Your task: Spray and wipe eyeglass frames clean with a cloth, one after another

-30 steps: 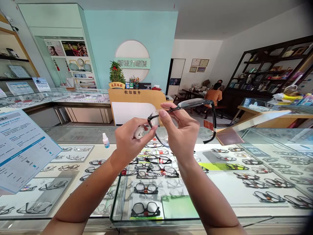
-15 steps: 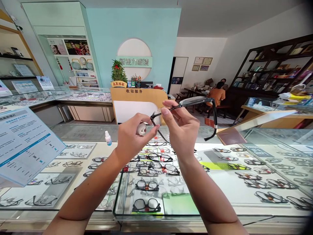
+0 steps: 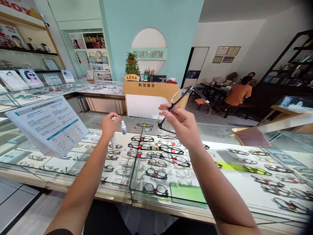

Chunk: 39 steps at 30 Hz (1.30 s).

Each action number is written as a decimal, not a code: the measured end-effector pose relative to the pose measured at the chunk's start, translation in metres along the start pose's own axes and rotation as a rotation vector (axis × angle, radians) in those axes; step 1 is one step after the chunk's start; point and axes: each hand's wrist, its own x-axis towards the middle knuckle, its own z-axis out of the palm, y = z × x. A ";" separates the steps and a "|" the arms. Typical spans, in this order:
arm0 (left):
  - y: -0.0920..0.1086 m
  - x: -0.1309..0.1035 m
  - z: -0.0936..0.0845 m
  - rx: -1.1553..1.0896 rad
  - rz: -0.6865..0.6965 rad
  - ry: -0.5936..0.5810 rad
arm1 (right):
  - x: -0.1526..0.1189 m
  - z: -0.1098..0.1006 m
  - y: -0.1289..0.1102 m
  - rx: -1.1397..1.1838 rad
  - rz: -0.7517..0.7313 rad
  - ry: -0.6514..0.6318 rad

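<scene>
Black-framed eyeglasses [image 3: 180, 97] with a red tag are up in the air, pinched between the fingers and thumb of my right hand [image 3: 182, 125]. My left hand [image 3: 110, 124] is apart from them, over the glass counter, its fingers curled round a crumpled whitish cloth [image 3: 113, 142] that hangs below the fist. Just right of my left hand, a small white spray bottle [image 3: 123, 128] with a blue label stands upright on the counter [image 3: 156, 121].
Rows of glasses [image 3: 156, 173] lie inside the display case. A printed sign [image 3: 53, 125] stands at left, and a tilted mirror [image 3: 254, 137] at right. Behind are a cashier desk [image 3: 151, 91] and a seated person in orange [image 3: 238, 93].
My left hand has left the glasses and moved left and down, near the bottle. The glasses have tilted in my right hand. The view has turned left and downward.
</scene>
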 end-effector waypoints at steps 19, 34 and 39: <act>-0.089 0.008 0.043 0.305 -0.153 -0.243 | -0.059 0.001 0.092 -0.006 0.311 0.094; -0.023 -0.031 0.061 -0.453 -0.204 -0.493 | -0.061 0.007 0.078 0.029 0.358 0.020; 0.026 -0.066 0.048 -0.740 -0.220 -0.682 | -0.064 0.015 0.082 0.072 0.312 -0.032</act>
